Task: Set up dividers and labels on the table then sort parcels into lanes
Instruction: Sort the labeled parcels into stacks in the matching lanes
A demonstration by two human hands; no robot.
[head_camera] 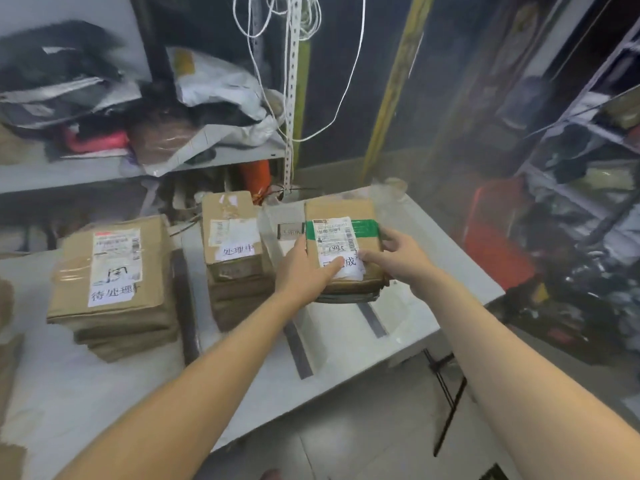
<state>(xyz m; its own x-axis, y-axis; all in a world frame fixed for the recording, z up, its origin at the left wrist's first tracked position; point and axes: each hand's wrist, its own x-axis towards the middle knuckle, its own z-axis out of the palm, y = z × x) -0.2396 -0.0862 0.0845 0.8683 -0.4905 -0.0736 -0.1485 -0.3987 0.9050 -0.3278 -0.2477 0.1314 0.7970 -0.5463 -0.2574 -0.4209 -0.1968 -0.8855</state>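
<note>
So here's the sorting bench point(242, 375) right now: three piles of brown cardboard parcels sitting in a row, with dark tape strips stuck down on the top as dividers. One strip point(185, 306) runs between the left pile point(114, 271) and the middle pile point(232, 244), another strip point(299, 348) comes out toward the near edge in front of the middle/right gap, and a third strip point(374, 320) pokes out from under the right pile.

Both hands are on the top parcel point(341, 209) of the right pile, over near the bench's right end. The left hand point(304, 268) lies against the parcel's left edge with fairly straight fingers, thumb pressing down on a white handwritten label point(348, 263) on the lid. The right hand point(398, 258) has its fingers curled round the parcel's right edge, with its thumb on the same label, so it's properly gripping the box. The label is partly covered by the thumbs, so I can only read its last character. Above it is a printed shipping sticker point(334, 233) and a band of green tape point(363, 228). Something flat and dark point(346, 298) sits at the bottom of that pile.

The left and middle piles each carry their own handwritten white label on top.

Behind the bench there's a grey shelf point(69, 171) crammed with bagged stuff, and white cords point(287, 64) hang down a slotted upright.
</note>
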